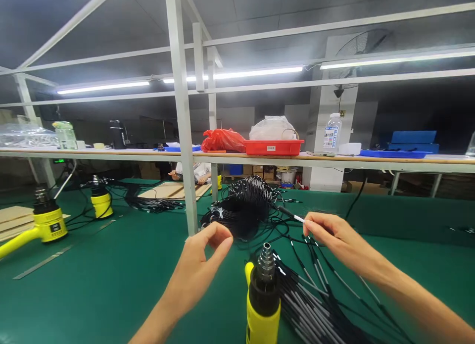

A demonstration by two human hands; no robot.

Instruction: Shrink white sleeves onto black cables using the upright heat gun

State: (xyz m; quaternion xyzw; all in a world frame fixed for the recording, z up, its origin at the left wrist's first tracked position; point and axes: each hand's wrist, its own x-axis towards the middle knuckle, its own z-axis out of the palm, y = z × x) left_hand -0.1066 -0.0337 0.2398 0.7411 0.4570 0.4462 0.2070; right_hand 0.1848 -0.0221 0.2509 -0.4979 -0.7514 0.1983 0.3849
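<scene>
My right hand (330,232) pinches a black cable (287,213) near its white end, out past the heat gun. My left hand (206,255) is raised to the left of the heat gun, with thumb and forefinger brought together; anything between them is too small to make out. Between the hands a yellow heat gun (263,309) stands with its metal nozzle pointing up. Just right of it lies a bundle of black cables with grey sleeves (315,309). Behind the hands is a coiled heap of black cables (241,215).
Two more yellow heat guns (52,225) stand at the left on the green tabletop (100,284). A white post (181,111) rises ahead. The shelf (230,157) carries a red bin (274,147) and a bottle (332,132). Another person's hands (202,178) show beyond.
</scene>
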